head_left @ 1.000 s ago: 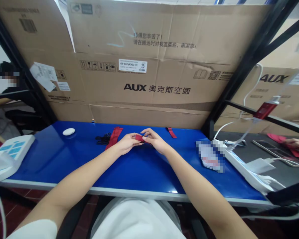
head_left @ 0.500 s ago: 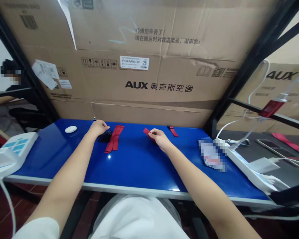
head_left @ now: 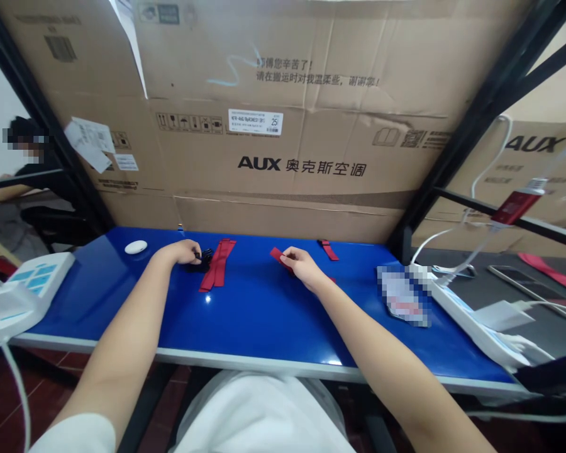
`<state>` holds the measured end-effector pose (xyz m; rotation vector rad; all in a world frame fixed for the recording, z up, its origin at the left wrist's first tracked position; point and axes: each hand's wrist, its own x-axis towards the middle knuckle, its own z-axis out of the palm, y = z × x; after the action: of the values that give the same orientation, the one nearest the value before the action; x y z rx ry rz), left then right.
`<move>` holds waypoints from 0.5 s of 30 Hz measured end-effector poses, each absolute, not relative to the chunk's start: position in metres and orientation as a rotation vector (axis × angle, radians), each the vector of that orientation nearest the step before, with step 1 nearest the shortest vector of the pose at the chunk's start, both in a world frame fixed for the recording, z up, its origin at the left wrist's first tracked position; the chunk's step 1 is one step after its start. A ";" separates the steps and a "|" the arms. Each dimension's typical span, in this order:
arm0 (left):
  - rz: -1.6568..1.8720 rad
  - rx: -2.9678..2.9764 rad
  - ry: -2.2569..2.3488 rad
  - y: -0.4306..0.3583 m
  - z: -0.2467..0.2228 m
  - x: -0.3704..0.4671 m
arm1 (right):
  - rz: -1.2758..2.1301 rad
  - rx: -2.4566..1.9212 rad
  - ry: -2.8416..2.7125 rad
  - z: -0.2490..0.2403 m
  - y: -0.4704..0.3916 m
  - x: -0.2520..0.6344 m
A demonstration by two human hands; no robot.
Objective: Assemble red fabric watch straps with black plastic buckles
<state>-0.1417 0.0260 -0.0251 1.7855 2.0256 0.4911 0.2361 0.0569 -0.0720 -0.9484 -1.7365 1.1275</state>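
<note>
My left hand [head_left: 183,252] rests on the blue table [head_left: 245,314] with its fingers closed around small black pieces [head_left: 204,258] that lie beside a pile of red straps [head_left: 217,264]. My right hand [head_left: 302,264] pinches one red strap [head_left: 278,255] near the table's middle. Another short red strap [head_left: 328,249] lies farther back to the right, untouched.
A large AUX cardboard box [head_left: 292,126] stands against the table's back edge. A small white oval object [head_left: 136,246] lies back left, a white device [head_left: 19,296] at the left edge, a white power strip [head_left: 471,321] at the right. Another person sits far left.
A second ago both hands held the red strap together. My left hand let go and reached left to the black pieces, where it has now closed; the right hand keeps the strap.
</note>
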 end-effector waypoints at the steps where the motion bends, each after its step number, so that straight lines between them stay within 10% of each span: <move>1: 0.552 1.774 2.020 0.027 -0.024 -0.136 | 1.086 -0.947 -1.771 -0.072 0.057 0.236; 15: 1.121 1.439 1.036 0.010 -0.038 0.028 | 1.286 -0.772 -1.997 -0.058 0.038 0.233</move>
<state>0.0275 0.0101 -0.0378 1.4394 1.0360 1.1212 0.2328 0.0375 -0.0577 -0.7719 -1.9973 1.2860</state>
